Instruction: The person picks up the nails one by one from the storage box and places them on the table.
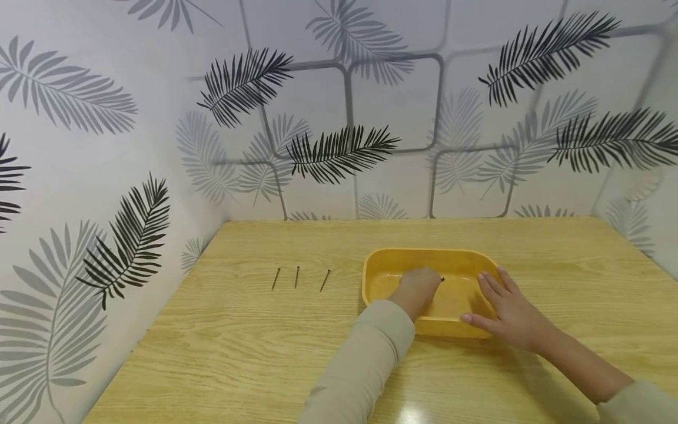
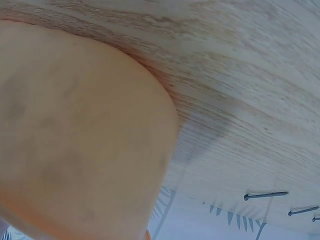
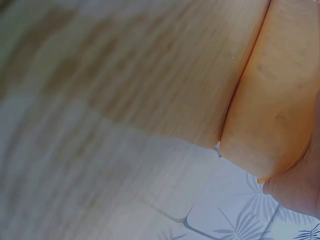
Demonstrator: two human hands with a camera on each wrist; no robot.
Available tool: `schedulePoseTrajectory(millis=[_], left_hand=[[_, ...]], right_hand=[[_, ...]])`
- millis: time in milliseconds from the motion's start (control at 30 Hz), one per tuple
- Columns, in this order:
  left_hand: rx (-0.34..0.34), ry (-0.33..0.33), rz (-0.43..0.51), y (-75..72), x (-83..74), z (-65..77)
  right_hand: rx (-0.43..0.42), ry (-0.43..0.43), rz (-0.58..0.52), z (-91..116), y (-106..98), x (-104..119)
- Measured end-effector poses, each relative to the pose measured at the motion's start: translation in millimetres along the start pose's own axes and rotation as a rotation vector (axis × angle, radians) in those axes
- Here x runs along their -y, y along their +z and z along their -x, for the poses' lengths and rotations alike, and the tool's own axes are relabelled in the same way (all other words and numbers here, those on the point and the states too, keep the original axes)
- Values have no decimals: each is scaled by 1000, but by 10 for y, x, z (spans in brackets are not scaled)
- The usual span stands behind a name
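My left hand [image 1: 418,285] reaches down into a yellow tray [image 1: 430,327], its fingertips hidden below the knuckles. Right beside those knuckles shows the dark head of a nail [image 1: 442,279]; whether the fingers pinch it, I cannot tell. At the tray's right end, my right hand [image 1: 516,318] rests on the rim, fingers spread and fairly straight, thumb over the near edge. Three dark nails lie apart in a row left of the tray: a left nail [image 1: 276,278], a middle nail [image 1: 296,277] and a right nail [image 1: 325,280]. Both wrist views show the tray wall [image 2: 90,135] close up.
Everything stands on a wood-grain table [image 1: 222,353]. Behind it and along its left side rises a wall [image 1: 392,182] with a feather pattern. The tray stands right of the middle.
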State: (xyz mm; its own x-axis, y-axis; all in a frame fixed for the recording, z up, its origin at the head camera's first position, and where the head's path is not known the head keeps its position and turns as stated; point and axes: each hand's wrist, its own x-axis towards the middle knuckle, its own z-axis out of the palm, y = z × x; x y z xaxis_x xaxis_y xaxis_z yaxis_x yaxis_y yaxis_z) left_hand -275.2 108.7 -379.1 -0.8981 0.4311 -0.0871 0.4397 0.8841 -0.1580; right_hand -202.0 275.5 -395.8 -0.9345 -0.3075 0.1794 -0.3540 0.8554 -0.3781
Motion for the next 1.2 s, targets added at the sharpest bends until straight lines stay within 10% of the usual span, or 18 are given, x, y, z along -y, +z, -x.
schedulePoseTrajectory(millis=[1200], left_hand=[[50,-127,-60,23,187,-37]], right_hand=[[10,6,22,-7,0,9]])
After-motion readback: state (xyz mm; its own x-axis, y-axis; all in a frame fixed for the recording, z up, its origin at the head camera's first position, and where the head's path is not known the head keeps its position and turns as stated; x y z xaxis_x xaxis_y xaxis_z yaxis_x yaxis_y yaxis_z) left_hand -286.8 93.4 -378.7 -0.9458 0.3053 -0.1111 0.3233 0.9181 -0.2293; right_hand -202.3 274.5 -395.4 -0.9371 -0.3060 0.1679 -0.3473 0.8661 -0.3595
